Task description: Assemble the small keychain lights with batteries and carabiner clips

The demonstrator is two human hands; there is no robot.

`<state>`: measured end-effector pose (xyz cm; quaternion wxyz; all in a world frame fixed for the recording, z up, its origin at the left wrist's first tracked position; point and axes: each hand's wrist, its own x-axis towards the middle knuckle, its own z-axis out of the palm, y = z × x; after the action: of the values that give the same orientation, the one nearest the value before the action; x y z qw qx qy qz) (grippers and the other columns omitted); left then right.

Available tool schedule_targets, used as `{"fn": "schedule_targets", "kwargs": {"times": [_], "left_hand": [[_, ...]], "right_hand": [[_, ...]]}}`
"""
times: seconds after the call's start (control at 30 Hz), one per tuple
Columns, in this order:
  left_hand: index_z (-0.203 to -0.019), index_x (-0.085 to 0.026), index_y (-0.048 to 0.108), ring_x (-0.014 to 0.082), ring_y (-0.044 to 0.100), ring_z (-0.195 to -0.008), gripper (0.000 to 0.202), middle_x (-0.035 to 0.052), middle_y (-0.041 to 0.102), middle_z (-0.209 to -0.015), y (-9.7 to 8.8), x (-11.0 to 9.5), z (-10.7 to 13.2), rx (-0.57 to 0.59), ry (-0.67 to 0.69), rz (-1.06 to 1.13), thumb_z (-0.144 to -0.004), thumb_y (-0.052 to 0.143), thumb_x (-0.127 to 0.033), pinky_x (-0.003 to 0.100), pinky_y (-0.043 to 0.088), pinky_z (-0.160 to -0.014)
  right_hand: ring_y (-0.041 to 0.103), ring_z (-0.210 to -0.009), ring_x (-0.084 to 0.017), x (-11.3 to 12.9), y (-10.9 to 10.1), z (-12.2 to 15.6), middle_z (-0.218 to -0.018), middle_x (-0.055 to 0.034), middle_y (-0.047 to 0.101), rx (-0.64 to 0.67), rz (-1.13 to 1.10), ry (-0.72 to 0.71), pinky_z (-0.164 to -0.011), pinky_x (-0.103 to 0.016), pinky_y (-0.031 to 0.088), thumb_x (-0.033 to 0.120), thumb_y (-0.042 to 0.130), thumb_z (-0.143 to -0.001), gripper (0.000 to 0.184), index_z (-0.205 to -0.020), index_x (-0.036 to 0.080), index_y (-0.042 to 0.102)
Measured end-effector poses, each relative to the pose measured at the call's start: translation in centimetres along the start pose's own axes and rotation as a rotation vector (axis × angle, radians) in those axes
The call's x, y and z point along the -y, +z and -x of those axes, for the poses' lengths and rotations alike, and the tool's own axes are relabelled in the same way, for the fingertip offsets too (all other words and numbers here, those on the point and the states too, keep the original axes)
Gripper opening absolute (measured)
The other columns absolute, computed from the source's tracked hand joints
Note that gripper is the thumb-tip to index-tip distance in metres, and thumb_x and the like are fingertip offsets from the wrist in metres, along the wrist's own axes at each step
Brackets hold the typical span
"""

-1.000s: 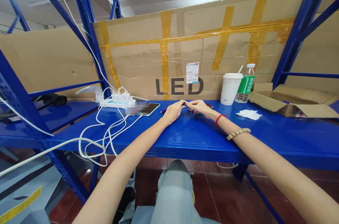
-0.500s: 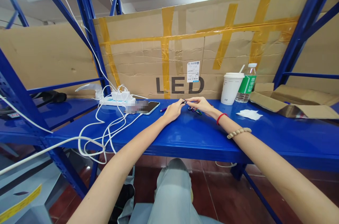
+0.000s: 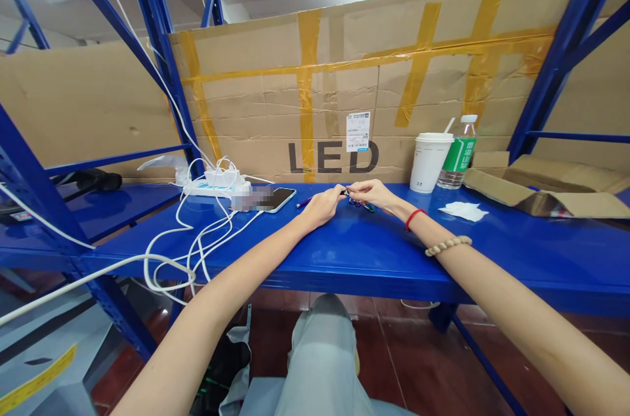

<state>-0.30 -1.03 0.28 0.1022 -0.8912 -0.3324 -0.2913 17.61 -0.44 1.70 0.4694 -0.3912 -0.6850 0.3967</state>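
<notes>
My left hand [image 3: 323, 205] and my right hand [image 3: 373, 195] meet above the blue shelf top [image 3: 374, 252], fingertips almost touching. Both are closed in a pinch on a small dark piece [image 3: 346, 192], too small to name. Just below the right fingers lies a little cluster of shiny, multicoloured bits [image 3: 363, 205], partly covered by that hand. A thin purple stick, perhaps a pen [image 3: 304, 203], pokes out to the left of my left hand; its other end is hidden.
Left of my hands are a phone [image 3: 281, 200], a white power strip [image 3: 216, 185] and looped white cables [image 3: 197, 249]. To the right stand a white cup [image 3: 430, 163], a bottle [image 3: 459, 153], a tissue [image 3: 463, 210] and an open cardboard box [image 3: 541, 189]. Taped cardboard [image 3: 256, 107] rises behind.
The fingertips have shifted slightly around the small dark piece, and a bit more of it shows between them. Otherwise the hands keep their place; the view has tilted a little.
</notes>
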Motion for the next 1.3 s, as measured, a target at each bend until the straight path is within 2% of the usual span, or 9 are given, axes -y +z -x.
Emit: {"fn": "schedule_targets", "kwargs": {"times": [0.13, 0.33, 0.67, 0.87, 1.13, 1.3], "left_hand": [[-0.104, -0.016, 0.040, 0.0197, 0.061, -0.091, 0.018, 0.0096, 0.062, -0.099, -0.2, -0.2, 0.1, 0.019, 0.023, -0.013, -0.092, 0.028, -0.022, 0.029, 0.046, -0.075], [-0.105, -0.017, 0.041, 0.0186, 0.060, -0.094, 0.019, 0.0092, 0.061, -0.103, -0.4, -0.3, 0.1, 0.034, -0.011, 0.020, -0.092, 0.028, -0.024, 0.028, 0.046, -0.078], [-0.106, -0.019, 0.043, 0.0195, 0.058, -0.099, 0.021, 0.0082, 0.061, -0.106, 0.0, 0.0, -0.1, 0.031, -0.059, 0.032, -0.092, 0.031, -0.028, 0.030, 0.045, -0.081], [-0.107, -0.020, 0.043, 0.0187, 0.059, -0.098, 0.022, 0.0067, 0.061, -0.106, 0.2, 0.0, -0.2, 0.016, -0.125, 0.030, -0.092, 0.030, -0.029, 0.029, 0.046, -0.080], [-0.107, -0.019, 0.046, 0.0179, 0.057, -0.097, 0.025, 0.0063, 0.061, -0.102, 0.3, 0.1, -0.4, 0.014, -0.175, -0.044, -0.092, 0.028, -0.029, 0.029, 0.044, -0.082], [-0.113, -0.022, 0.044, 0.0164, 0.056, -0.099, 0.028, 0.0041, 0.060, -0.107, 0.2, 0.1, -0.4, -0.009, -0.146, -0.016, -0.093, 0.026, -0.029, 0.028, 0.043, -0.084]], "right_hand": [[0.047, -0.051, -0.008, -0.1, 0.0, 0.1, -0.066, -0.0018, 0.061, 0.033, 0.024, -0.055, -0.042, -0.021, 0.033, 0.038, 0.077, -0.046, 0.039, -0.074, 0.012, 0.070], [0.044, -0.048, -0.007, -0.3, -0.1, 0.0, -0.058, -0.0007, 0.058, 0.032, 0.110, -0.088, -0.042, -0.022, 0.032, 0.044, 0.074, -0.052, 0.039, -0.074, 0.012, 0.068], [0.038, -0.042, -0.005, -0.1, 0.2, 0.2, -0.052, 0.0011, 0.054, -0.027, 0.204, -0.011, -0.038, -0.021, 0.027, 0.050, 0.071, -0.056, 0.045, -0.078, 0.011, 0.067], [0.040, -0.044, -0.006, 0.1, 0.7, 0.3, -0.052, 0.0020, 0.053, -0.064, 0.162, 0.010, -0.038, -0.020, 0.029, 0.053, 0.068, -0.058, 0.048, -0.082, 0.012, 0.067], [0.040, -0.045, -0.007, -0.1, 1.0, 0.3, -0.049, 0.0015, 0.050, -0.046, 0.227, -0.022, -0.040, -0.021, 0.032, 0.057, 0.064, -0.059, 0.045, -0.070, 0.013, 0.066], [0.041, -0.045, -0.007, -0.5, 0.9, 0.1, -0.050, 0.0013, 0.051, -0.048, 0.231, -0.041, -0.041, -0.020, 0.032, 0.059, 0.063, -0.060, 0.047, -0.070, 0.014, 0.065]]}}
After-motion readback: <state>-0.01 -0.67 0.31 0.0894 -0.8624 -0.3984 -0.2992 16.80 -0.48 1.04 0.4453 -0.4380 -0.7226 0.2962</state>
